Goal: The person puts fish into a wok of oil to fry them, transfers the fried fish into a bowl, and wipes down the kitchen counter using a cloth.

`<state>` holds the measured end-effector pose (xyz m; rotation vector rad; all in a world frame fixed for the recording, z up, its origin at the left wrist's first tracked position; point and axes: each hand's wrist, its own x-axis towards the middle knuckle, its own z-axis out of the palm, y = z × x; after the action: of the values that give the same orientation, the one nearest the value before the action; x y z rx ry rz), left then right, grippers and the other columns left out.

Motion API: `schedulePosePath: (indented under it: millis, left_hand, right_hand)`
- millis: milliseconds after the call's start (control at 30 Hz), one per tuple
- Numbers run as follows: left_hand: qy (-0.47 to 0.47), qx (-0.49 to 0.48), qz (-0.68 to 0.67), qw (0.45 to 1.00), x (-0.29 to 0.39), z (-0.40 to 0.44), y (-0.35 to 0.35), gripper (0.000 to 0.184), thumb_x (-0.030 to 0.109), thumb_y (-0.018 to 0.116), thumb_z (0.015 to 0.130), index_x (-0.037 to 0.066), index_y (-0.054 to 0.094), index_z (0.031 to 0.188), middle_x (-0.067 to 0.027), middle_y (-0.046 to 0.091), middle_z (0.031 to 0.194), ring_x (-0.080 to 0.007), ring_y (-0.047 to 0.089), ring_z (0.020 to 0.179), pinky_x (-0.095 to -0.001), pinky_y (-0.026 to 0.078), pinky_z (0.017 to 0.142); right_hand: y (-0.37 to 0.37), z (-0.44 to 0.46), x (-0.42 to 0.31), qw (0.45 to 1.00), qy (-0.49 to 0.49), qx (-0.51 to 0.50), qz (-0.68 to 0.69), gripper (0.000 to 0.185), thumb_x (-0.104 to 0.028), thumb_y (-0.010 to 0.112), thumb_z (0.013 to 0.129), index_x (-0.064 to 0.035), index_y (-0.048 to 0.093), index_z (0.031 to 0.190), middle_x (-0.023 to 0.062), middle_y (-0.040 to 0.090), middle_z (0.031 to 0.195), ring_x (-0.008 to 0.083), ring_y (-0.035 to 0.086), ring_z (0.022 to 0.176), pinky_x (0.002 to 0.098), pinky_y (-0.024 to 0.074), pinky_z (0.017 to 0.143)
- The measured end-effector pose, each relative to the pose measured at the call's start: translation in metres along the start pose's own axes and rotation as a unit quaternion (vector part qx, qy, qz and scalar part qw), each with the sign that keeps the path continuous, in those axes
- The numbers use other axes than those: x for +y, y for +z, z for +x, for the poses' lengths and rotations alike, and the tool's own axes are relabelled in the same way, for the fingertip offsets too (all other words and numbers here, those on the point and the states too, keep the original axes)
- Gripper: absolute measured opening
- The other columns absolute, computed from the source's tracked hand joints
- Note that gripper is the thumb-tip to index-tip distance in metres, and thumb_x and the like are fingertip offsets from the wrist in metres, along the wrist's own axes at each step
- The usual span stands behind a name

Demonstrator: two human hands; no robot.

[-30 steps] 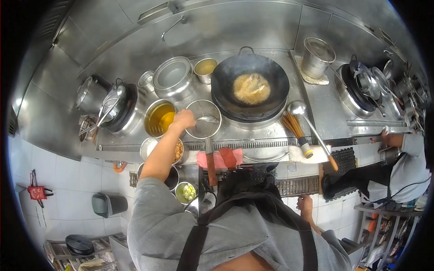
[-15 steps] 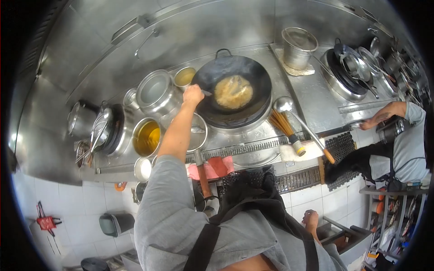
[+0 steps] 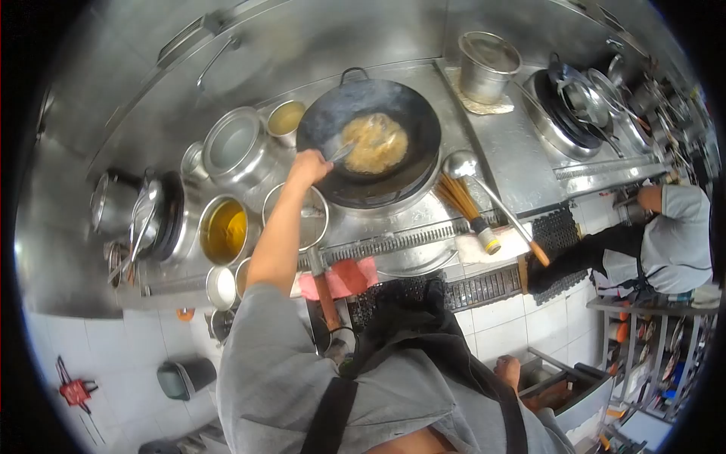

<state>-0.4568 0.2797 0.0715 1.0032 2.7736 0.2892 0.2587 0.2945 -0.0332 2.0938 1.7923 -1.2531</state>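
My left hand (image 3: pixel 311 167) is closed around a slim metal utensil (image 3: pixel 344 150), seemingly tongs, at the left side of a black wok (image 3: pixel 420 132). The tip points at bubbling yellowish liquid (image 3: pixel 375 145), where something pale and partly submerged lies. Light steam rises from the wok. Down by my right side, my right hand (image 3: pixel 507 371) hangs with its fingers curled, near an open drawer (image 3: pixel 567 390); nothing shows in it. Below my left forearm sits a strainer (image 3: pixel 325 219) with a wooden handle.
Left of the wok stand a pot of yellow oil (image 3: pixel 206 234), a large steel pot (image 3: pixel 234 144) and a smaller pot (image 3: pixel 286 121). A ladle (image 3: pixel 503 208) and a bamboo brush (image 3: pixel 465 204) lie on the right. A co-worker (image 3: pixel 673 234) stands at the far right.
My left hand has dipped slightly, and more of the tongs now shows over the wok. My view has shifted a little right. The co-worker's arm has drawn back from the counter.
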Motion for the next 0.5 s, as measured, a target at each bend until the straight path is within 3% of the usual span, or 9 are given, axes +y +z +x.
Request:
schedulePosePath:
  millis: [33, 67, 100, 167, 233, 267, 333, 433, 500]
  left_hand:
    - [0.055, -0.025, -0.077, 0.995, -0.002, -0.038, -0.021, 0.032, 0.033, 0.068, 0.077, 0.003, 0.07, 0.087, -0.0187, 0.068, 0.083, -0.0317, 0.067, 0.084, -0.0389, 0.052, 0.077]
    - [0.075, -0.035, -0.101, 0.991, -0.015, -0.072, -0.032, 0.03, 0.032, 0.068, 0.076, 0.003, 0.07, 0.085, -0.0188, 0.068, 0.08, -0.032, 0.066, 0.08, -0.0386, 0.051, 0.075]
    - [0.095, -0.048, -0.125, 0.986, -0.03, -0.108, -0.039, 0.028, 0.031, 0.068, 0.076, 0.004, 0.071, 0.084, -0.0189, 0.067, 0.076, -0.0322, 0.066, 0.076, -0.0383, 0.051, 0.073]
    - [0.05, -0.075, -0.132, 0.987, -0.046, -0.169, -0.061, 0.028, 0.031, 0.067, 0.075, 0.004, 0.071, 0.083, -0.0182, 0.067, 0.078, -0.0335, 0.065, 0.075, -0.0382, 0.051, 0.071]
    - [0.013, -0.066, -0.145, 0.987, -0.074, -0.2, -0.057, 0.029, 0.03, 0.067, 0.075, 0.003, 0.071, 0.083, -0.018, 0.067, 0.078, -0.0333, 0.065, 0.074, -0.0384, 0.051, 0.071]
    - [-0.012, -0.056, -0.155, 0.986, -0.084, -0.21, -0.056, 0.029, 0.03, 0.067, 0.075, 0.003, 0.071, 0.083, -0.0178, 0.067, 0.078, -0.0331, 0.065, 0.074, -0.0386, 0.051, 0.07]
    - [-0.039, -0.054, -0.16, 0.985, -0.084, -0.227, -0.061, 0.029, 0.028, 0.068, 0.076, 0.001, 0.07, 0.084, -0.0178, 0.067, 0.077, -0.0297, 0.065, 0.072, -0.0368, 0.05, 0.069]
    - [-0.064, -0.048, -0.162, 0.984, -0.073, -0.243, -0.058, 0.03, 0.027, 0.069, 0.077, -0.002, 0.069, 0.087, -0.0163, 0.067, 0.075, -0.0236, 0.064, 0.069, -0.0338, 0.049, 0.066]
    - [-0.02, -0.094, -0.233, 0.968, -0.059, -0.253, -0.06, 0.031, 0.028, 0.069, 0.079, -0.001, 0.069, 0.088, -0.0149, 0.068, 0.076, -0.0211, 0.064, 0.071, -0.0332, 0.049, 0.066]
  right_hand:
    - [0.004, 0.01, 0.007, 1.0, -0.009, -0.004, -0.007, 0.021, -0.011, 0.055, 0.077, 0.0059, 0.067, 0.081, 0.0197, 0.063, 0.063, 0.0265, 0.064, 0.054, 0.0368, 0.0514, 0.055]
    - [0.014, 0.022, 0.015, 0.993, -0.116, -0.004, -0.033, 0.021, -0.011, 0.055, 0.077, 0.0051, 0.067, 0.079, 0.0194, 0.063, 0.062, 0.0269, 0.064, 0.054, 0.0373, 0.0509, 0.055]
    - [0.015, 0.019, 0.003, 0.991, -0.132, -0.01, -0.038, 0.02, -0.012, 0.055, 0.077, 0.0043, 0.067, 0.078, 0.0187, 0.063, 0.062, 0.0266, 0.065, 0.055, 0.0372, 0.0511, 0.055]
    - [0.015, 0.018, -0.027, 0.987, -0.152, -0.022, -0.048, 0.02, -0.012, 0.054, 0.078, 0.0034, 0.067, 0.077, 0.0179, 0.063, 0.061, 0.0262, 0.065, 0.056, 0.0372, 0.0514, 0.055]
    - [0.027, 0.034, -0.033, 0.984, -0.16, -0.078, 0.019, 0.019, -0.011, 0.053, 0.083, 0.0044, 0.065, 0.084, 0.0118, 0.06, 0.056, 0.0178, 0.061, 0.047, 0.0299, 0.046, 0.043]
    - [0.034, 0.051, -0.036, 0.983, -0.165, -0.08, 0.015, 0.019, -0.011, 0.053, 0.083, 0.0044, 0.065, 0.084, 0.0118, 0.06, 0.056, 0.0178, 0.061, 0.047, 0.0299, 0.046, 0.043]
    - [0.046, 0.074, -0.052, 0.993, -0.097, -0.066, -0.005, 0.021, -0.014, 0.053, 0.084, 0.003, 0.066, 0.085, 0.0114, 0.06, 0.057, 0.0185, 0.062, 0.048, 0.0308, 0.0474, 0.044]
    - [0.039, 0.092, -0.092, 0.986, -0.165, 0.006, -0.026, 0.024, -0.019, 0.054, 0.086, 0.0017, 0.067, 0.086, 0.0156, 0.063, 0.061, 0.023, 0.064, 0.049, 0.0347, 0.0509, 0.052]
    - [0.015, 0.099, -0.132, 0.965, -0.239, 0.062, -0.094, 0.024, -0.019, 0.055, 0.087, 0.0009, 0.067, 0.091, 0.019, 0.064, 0.066, 0.0279, 0.065, 0.056, 0.0378, 0.0517, 0.058]
